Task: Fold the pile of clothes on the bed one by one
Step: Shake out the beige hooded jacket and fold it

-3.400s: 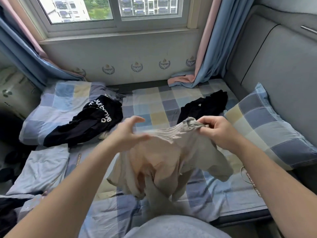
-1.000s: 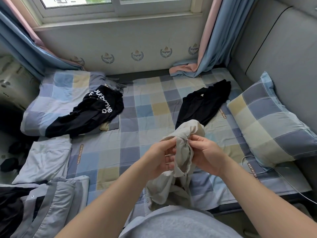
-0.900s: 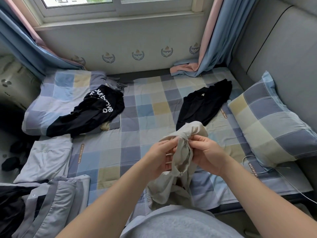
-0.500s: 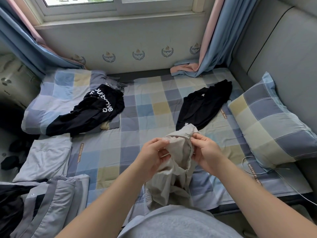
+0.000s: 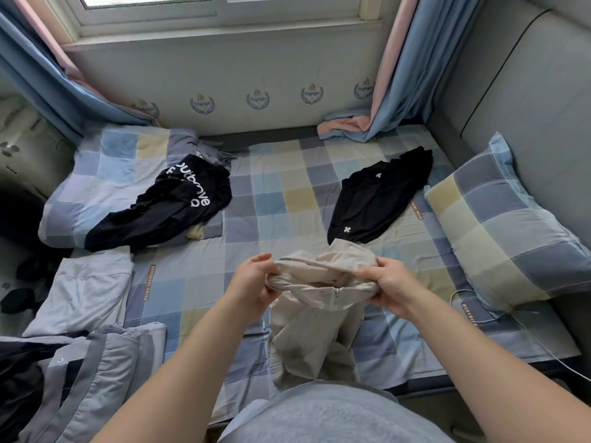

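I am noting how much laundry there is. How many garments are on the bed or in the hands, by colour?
Black: 2 (lettered black garment, black garment with crosses)
Beige: 1 (beige garment, held)
Grey: 2 (pale folded garment, grey jacket)
Total: 5 clearly distinct; dark items at the left edge are unclear.

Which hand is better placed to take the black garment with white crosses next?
Right: the right hand is close to the black garment with crosses; the left hand is farther. Both grip the beige garment.
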`<action>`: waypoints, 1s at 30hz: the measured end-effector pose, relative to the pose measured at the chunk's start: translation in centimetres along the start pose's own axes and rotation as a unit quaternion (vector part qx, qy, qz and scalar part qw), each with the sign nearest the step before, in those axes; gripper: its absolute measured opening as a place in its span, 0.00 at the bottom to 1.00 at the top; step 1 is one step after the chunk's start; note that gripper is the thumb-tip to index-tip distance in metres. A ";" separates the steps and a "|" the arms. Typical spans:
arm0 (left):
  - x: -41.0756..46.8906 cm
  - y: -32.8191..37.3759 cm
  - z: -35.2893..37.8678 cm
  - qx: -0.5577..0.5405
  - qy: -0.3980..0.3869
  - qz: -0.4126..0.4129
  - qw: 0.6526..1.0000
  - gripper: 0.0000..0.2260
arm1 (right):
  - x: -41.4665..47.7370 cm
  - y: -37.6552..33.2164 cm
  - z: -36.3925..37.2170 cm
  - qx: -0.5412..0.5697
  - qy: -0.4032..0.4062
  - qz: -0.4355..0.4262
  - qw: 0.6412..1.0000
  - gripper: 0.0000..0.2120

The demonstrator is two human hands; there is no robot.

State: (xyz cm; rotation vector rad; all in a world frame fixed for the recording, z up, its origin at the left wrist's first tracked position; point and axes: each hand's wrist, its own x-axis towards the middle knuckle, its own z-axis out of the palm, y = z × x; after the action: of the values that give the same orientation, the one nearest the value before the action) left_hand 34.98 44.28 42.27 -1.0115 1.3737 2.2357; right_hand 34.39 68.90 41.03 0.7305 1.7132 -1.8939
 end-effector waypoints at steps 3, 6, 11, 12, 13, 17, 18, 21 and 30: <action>1.2 -0.2 -1.2 0.222 0.117 0.118 0.961 0.13 | 1.3 -0.4 -0.8 -0.072 0.143 -0.022 0.987 0.01; 2.0 1.2 -2.5 0.262 0.163 0.150 0.939 0.15 | 2.8 -1.6 -1.6 0.010 0.210 -0.018 0.977 0.03; 3.1 4.4 -3.4 0.291 0.154 0.160 0.931 0.12 | 3.9 -3.8 -0.7 0.023 0.213 -0.049 0.976 0.05; 3.1 5.2 -3.6 0.283 0.128 0.138 0.940 0.09 | 3.8 -4.4 -0.1 0.045 0.195 -0.046 0.979 0.08; 3.0 6.0 -3.9 0.278 0.097 0.111 0.949 0.08 | 3.7 -5.1 0.4 0.069 0.171 -0.036 0.982 0.10; 1.9 10.2 -5.1 0.269 -0.025 0.035 0.962 0.04 | 2.4 -7.3 2.2 0.017 0.069 -0.026 0.997 0.10; 1.7 11.4 -5.3 0.252 -0.044 0.028 0.966 0.04 | 2.1 -7.9 2.7 -0.010 0.058 -0.035 0.998 0.09; 1.3 15.2 -6.0 0.207 -0.051 0.057 0.975 0.05 | 1.5 -10.4 4.7 -0.021 0.071 -0.068 0.995 0.10; -4.4 33.2 -5.3 0.025 -0.075 0.267 0.961 0.14 | -4.6 -26.0 16.5 0.062 0.129 -0.241 0.960 0.07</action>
State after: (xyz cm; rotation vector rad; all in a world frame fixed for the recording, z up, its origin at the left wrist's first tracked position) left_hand 20.22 24.02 65.14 -0.4704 1.7809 2.5608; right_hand 19.35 55.11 64.56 0.6731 2.0975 -2.3320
